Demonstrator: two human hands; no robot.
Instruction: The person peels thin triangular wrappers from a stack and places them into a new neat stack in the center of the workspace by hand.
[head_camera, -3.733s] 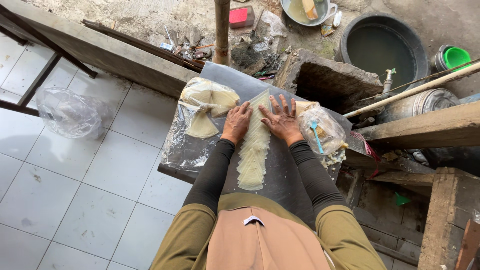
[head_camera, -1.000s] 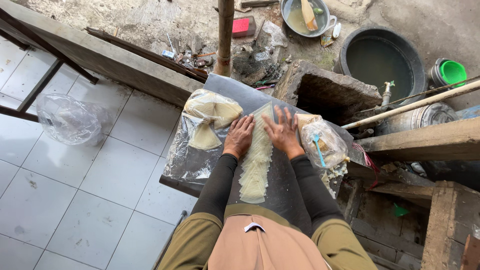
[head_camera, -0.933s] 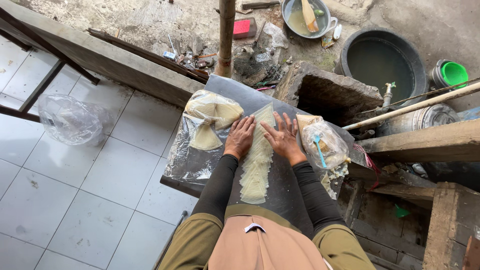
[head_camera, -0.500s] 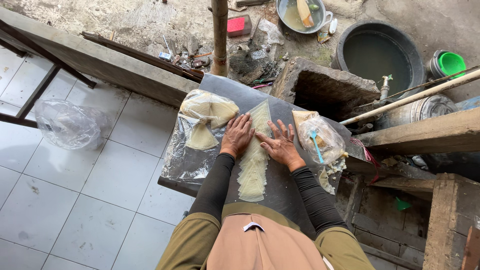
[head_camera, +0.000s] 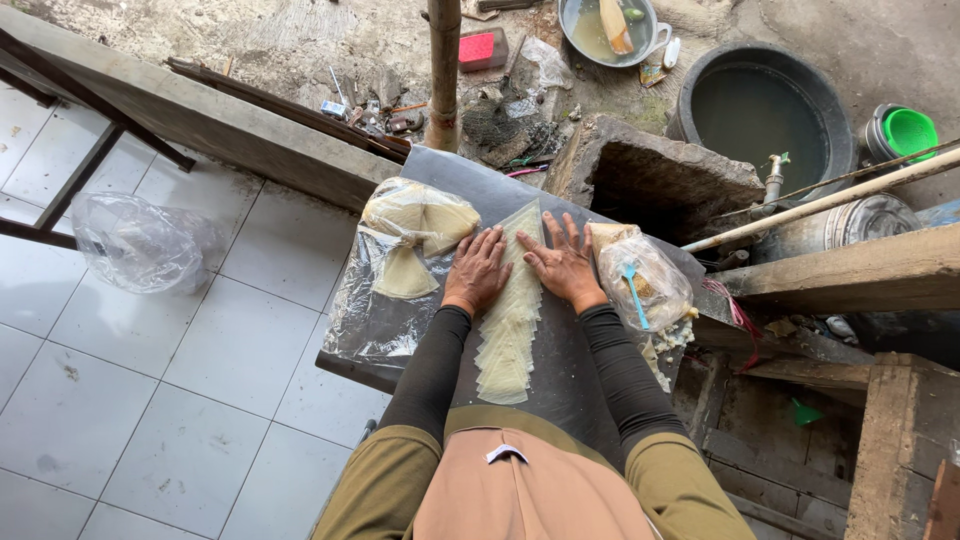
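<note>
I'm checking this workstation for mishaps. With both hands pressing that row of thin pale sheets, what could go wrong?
The row of sheets runs close to the board's near edge, so the lowest ones might slide off. The right hand works beside a filled plastic bag at the board's side; a nudge could tip it over.

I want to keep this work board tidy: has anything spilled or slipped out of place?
Pale crumbs lie spilled at the board's right edge, beneath the plastic bag. The wrapper row under both hands lies straight.

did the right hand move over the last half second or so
Yes. The right hand, flat on the pale wrapper strip, slid up the dark board and now lies level with the left hand, not lower.
</note>
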